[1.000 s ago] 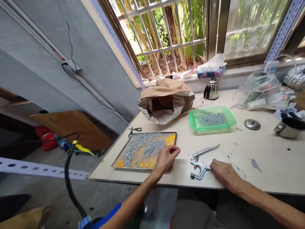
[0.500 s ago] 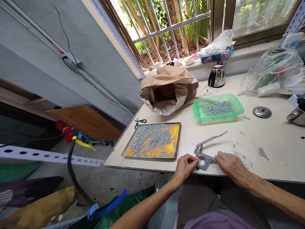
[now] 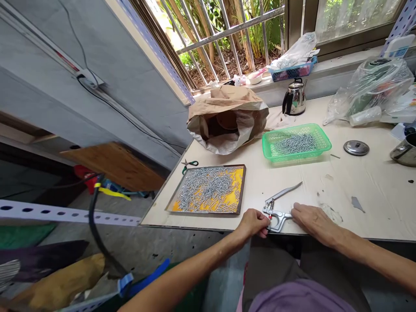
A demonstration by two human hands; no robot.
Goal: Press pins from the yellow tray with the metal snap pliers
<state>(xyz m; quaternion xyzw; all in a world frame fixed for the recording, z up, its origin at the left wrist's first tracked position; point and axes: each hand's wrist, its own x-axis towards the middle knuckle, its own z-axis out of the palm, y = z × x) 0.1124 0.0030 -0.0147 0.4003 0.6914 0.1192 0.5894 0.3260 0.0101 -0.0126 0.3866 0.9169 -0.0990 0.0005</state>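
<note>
Grey metal hand-press pliers (image 3: pixel 276 220) lie at the table's front edge, with a spring and a long upper lever (image 3: pixel 283 193) raised at an angle. My right hand (image 3: pixel 313 221) is closed around the end of their lower handle. At the jaw end, the fingers of my left hand (image 3: pixel 255 223) are pinched together beside a small red part of the pliers. What they pinch is hidden or too small to name. Left of that hand is a shallow tray (image 3: pixel 243 190) with a yellow bottom, covered in small silvery rod-like pieces (image 3: pixel 208 188).
A green plastic basket (image 3: pixel 268 154) holds more silvery pieces. Behind the tray are green-handled scissors (image 3: pixel 190 164) and an open brown paper bag (image 3: pixel 227 97). A steel kettle (image 3: pixel 295 97), a round metal lid (image 3: pixel 356 147) and a grey scrap (image 3: pixel 357 203) are further right.
The raised lever has come down slightly toward the lower handle, and the pliers have turned a little. My left hand has shifted slightly at the jaw. The view has moved a little.
</note>
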